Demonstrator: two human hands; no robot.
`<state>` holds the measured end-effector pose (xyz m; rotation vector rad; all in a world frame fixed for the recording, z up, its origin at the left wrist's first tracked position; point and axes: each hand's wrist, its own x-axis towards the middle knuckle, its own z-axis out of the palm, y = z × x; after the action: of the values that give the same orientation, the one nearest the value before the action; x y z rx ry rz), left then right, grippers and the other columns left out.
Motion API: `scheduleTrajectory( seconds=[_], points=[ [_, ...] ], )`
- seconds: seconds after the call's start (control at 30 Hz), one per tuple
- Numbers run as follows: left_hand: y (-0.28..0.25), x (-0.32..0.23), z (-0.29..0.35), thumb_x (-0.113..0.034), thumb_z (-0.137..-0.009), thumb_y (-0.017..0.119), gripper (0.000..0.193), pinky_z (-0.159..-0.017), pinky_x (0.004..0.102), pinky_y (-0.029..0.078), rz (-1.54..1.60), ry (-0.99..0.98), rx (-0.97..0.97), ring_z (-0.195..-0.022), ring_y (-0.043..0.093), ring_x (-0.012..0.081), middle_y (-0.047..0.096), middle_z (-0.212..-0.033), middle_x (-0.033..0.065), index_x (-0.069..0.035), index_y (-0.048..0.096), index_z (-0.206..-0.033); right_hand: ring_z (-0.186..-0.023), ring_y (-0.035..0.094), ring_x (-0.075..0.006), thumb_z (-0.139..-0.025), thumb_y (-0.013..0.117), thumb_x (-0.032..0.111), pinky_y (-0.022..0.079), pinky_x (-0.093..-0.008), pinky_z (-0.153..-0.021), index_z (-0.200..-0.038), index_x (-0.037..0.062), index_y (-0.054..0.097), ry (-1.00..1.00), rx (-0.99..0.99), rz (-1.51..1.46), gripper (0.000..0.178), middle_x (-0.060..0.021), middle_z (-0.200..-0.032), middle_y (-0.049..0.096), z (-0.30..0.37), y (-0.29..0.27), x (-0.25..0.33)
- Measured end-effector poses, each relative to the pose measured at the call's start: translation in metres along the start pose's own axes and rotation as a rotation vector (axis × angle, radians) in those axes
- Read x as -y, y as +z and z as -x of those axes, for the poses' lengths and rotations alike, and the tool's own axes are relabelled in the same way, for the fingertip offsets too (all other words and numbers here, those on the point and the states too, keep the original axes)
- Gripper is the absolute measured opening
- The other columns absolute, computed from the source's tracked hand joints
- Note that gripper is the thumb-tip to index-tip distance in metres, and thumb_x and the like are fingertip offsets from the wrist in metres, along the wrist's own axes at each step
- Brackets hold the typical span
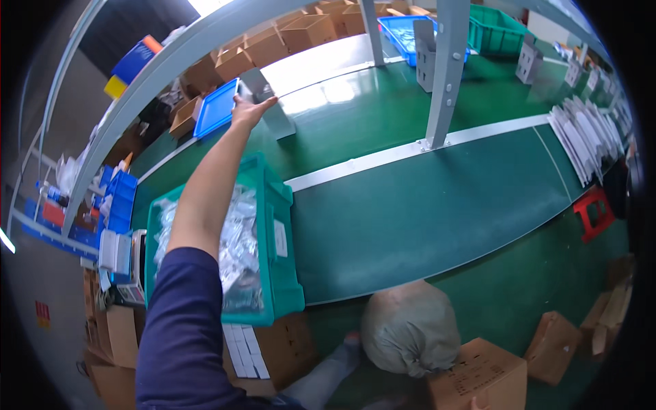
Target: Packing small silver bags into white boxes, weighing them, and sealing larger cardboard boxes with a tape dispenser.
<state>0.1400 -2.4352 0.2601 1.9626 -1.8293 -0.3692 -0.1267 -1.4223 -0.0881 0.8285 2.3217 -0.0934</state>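
Note:
My left hand is stretched far forward over the green work surface, its thumb spread away from the fingers. It is beside an upright grey metal bracket and the right end of a shallow blue tray. Some fingertips are hidden, and I see nothing held in the hand. Below my forearm stands a teal plastic crate, filled with clear plastic bags whose contents I cannot make out. My right hand is out of the picture.
A dark green conveyor belt runs right, with a grey post behind it. White flat pieces stand stacked at its far end. Below are a round cloth-covered bundle, cardboard boxes and a red stool. A green crate stands behind.

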Motion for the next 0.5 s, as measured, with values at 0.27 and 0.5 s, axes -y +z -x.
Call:
scheduleTrajectory(
  seconds=[0.27,0.5],
  points=[
    [0.059,0.016,-0.078,-0.049,-0.056,0.092,0.118,-0.114,0.0427,0.035,0.168,0.178,-0.017,-0.135,0.042,0.0387,0.042,-0.146,0.0238,-0.011,0.031,-0.150,-0.147,0.014,-0.0446,-0.078,0.071,0.064,0.014,-0.0690,-0.114,-0.158,0.0181,0.007,0.118,0.003,0.086,0.112,-0.0189,-0.163,0.000,0.046,0.033,-0.018],
    [0.020,-0.026,0.078,-0.024,-0.067,0.084,0.074,-0.094,0.0400,0.049,0.156,0.636,0.334,-0.107,0.060,0.0294,0.058,-0.111,0.0166,-0.001,0.048,-0.126,-0.147,0.014,-0.0446,-0.077,0.070,0.066,0.014,-0.0688,-0.114,-0.158,0.0181,0.007,0.153,-0.035,0.152,0.113,-0.0184,-0.164,0.000,0.060,-0.003,-0.029]
  ],
)
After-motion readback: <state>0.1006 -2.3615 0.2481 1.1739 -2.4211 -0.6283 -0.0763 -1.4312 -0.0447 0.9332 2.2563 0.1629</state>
